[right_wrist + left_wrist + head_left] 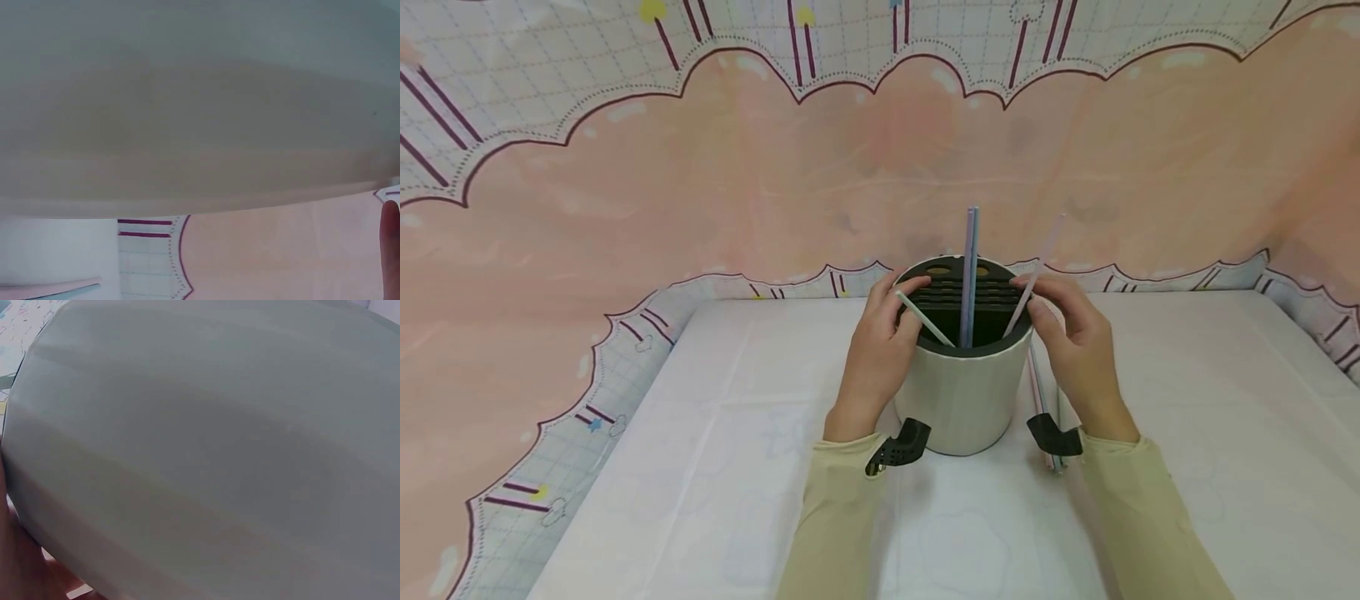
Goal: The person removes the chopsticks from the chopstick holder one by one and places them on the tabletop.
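Observation:
A round, off-white desk organizer (962, 400) with a black slotted top stands on the table between both hands. My left hand (877, 354) grips its left rim, fingers hooked over the edge. Opposite it, my right hand (1078, 350) holds the right rim with thumb and fingers. Purple and blue straws (970, 275) stand upright in the front compartment. A pale green straw (925, 318) leans left past the left fingers. Leaning right, a pink straw (1026, 292) passes by the right fingertips; whether they touch it, I cannot tell. The organizer's wall (200, 444) fills most of both wrist views.
Several more straws (1039, 387) lie on the white tabletop (737, 500) right of the organizer, partly behind the right wrist. A peach cloth backdrop (850, 183) with scalloped borders hangs behind the table. Each wrist wears a black camera mount (901, 444).

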A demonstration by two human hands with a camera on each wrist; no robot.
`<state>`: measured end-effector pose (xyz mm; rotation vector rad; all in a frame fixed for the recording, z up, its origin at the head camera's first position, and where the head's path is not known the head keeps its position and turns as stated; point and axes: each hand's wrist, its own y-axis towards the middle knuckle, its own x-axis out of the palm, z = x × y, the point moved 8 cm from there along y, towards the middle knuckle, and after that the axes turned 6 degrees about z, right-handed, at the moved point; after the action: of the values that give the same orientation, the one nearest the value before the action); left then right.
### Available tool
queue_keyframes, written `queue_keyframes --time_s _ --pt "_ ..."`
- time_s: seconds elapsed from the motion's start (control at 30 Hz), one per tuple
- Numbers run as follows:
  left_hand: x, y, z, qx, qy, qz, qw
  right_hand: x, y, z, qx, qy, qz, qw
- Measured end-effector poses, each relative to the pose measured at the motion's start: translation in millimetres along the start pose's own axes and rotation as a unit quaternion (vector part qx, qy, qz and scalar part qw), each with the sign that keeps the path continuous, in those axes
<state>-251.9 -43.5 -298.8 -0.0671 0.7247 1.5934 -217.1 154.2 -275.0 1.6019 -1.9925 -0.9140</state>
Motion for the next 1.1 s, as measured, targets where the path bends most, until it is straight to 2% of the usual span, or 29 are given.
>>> queue_keyframes --time_s 0.1,0.27,0.4,0.57,0.77,0.93,1.1 --pt "0.0 -0.1 0.5 0.000 0.000 0.000 1.0000 4.2 -1.4 0.2 -0.016 -0.023 -0.017 0.9995" --pt "1.0 -0.2 0.5 -0.002 0.003 -0.001 1.0000 7.3 -4.0 16.1 -0.003 -0.055 -0.040 0.9976" --pt "1.3 -0.1 0.1 -0.002 0.004 -0.001 1.0000 7.2 -4.3 20.5 0.017 -0.037 -0.050 0.9979" --pt "1.1 0.3 -0.5 -0.002 0.005 0.000 1.0000 8.5 -1.4 12.2 0.047 -0.002 -0.067 0.9966" --pt "0.6 -0.5 -1.6 -0.007 0.006 0.000 1.0000 6.9 -2.0 26.8 0.088 -0.009 -0.078 0.9931" --pt "0.9 -1.0 -2.2 -0.009 0.005 -0.001 0.9999 9.3 -2.8 13.4 0.102 -0.043 -0.096 0.9892" --pt "1.1 -1.5 -1.5 -0.008 0.005 0.001 0.9999 12.3 -3.3 -7.9 0.055 -0.094 -0.128 0.9858"
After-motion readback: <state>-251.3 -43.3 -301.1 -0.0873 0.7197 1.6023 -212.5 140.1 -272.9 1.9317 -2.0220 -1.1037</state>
